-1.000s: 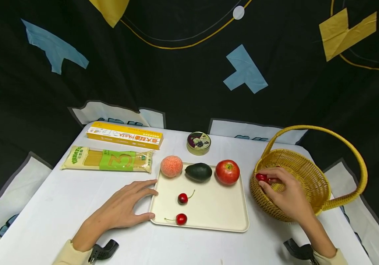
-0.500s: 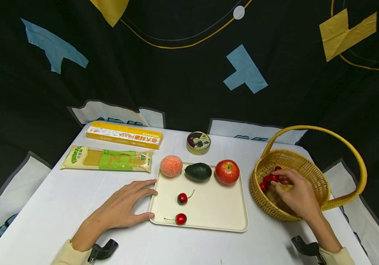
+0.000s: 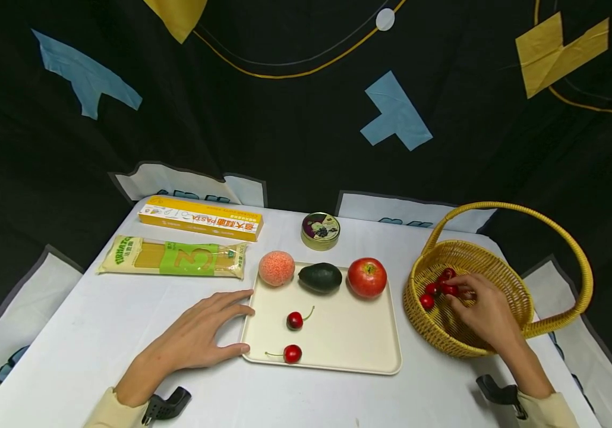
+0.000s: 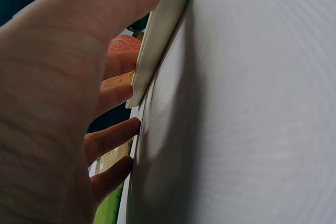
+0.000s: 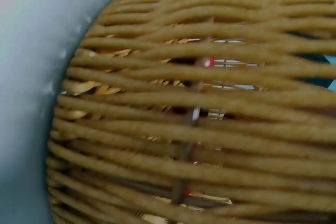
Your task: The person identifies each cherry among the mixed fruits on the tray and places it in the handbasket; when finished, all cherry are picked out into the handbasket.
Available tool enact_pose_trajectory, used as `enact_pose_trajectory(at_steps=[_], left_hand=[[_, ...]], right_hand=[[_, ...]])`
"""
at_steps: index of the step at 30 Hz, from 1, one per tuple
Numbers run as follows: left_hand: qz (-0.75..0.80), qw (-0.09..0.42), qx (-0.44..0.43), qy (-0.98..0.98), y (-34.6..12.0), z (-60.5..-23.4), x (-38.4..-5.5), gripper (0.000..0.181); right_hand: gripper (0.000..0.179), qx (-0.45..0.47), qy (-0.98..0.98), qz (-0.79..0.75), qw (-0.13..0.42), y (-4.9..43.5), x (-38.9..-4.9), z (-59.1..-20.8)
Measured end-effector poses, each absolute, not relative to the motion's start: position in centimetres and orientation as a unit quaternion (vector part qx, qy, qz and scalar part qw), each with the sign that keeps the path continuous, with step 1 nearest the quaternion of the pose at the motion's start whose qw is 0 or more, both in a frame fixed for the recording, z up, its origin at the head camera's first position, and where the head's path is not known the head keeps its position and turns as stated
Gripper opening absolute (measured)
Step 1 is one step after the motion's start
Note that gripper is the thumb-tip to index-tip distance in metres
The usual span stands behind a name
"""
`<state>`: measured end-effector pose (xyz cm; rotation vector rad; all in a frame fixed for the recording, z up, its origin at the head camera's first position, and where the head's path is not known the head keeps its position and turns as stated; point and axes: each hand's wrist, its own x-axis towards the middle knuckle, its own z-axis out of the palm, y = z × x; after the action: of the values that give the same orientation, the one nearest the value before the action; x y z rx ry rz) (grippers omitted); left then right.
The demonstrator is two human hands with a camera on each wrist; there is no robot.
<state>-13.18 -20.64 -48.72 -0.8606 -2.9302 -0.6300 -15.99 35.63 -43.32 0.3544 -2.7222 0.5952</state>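
Observation:
In the head view my left hand (image 3: 199, 330) lies by the left edge of the cream tray (image 3: 349, 339), its spread fingers and thumb touching the rim. On the tray are two stemmed cherries (image 3: 295, 321), a dark green avocado (image 3: 320, 278), a red apple (image 3: 367, 278) and, at the far left corner, a pinkish-orange round fruit (image 3: 276, 268). My right hand (image 3: 485, 312) reaches inside the wicker basket (image 3: 520, 297) and pinches a red cherry (image 3: 449, 289) beside other cherries (image 3: 427, 301). Basket weave (image 5: 210, 135) hides that hand in the right wrist view.
A yellow pasta box (image 3: 201, 219) and a spaghetti packet (image 3: 174, 257) lie at the back left. Behind the tray stands a small round tin (image 3: 320, 231). The basket's tall handle (image 3: 552, 229) arches over its right side. A black curtain (image 3: 295, 137) hangs behind.
My right hand has moved from the basket's left rim rightward into its middle, with red cherries now showing around the fingers. The left hand stays at the tray.

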Motion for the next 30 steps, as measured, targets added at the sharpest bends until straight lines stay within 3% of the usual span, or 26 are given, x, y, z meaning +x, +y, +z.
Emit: enact_pose_trajectory(at_steps=[15,30], left_hand=[[-0.199,0.009,-0.275,-0.94,-20.7,-48.9,-13.3,0.059],[-0.199,0.016,-0.28,-0.939,-20.7,-49.0,-13.3,0.059]], right_hand=[[0.031,0.042,-0.979,0.192,0.057,36.5,-17.0,-43.9],[0.026,0.039,-0.983,0.176,0.045,36.8,-17.7,-44.1]])
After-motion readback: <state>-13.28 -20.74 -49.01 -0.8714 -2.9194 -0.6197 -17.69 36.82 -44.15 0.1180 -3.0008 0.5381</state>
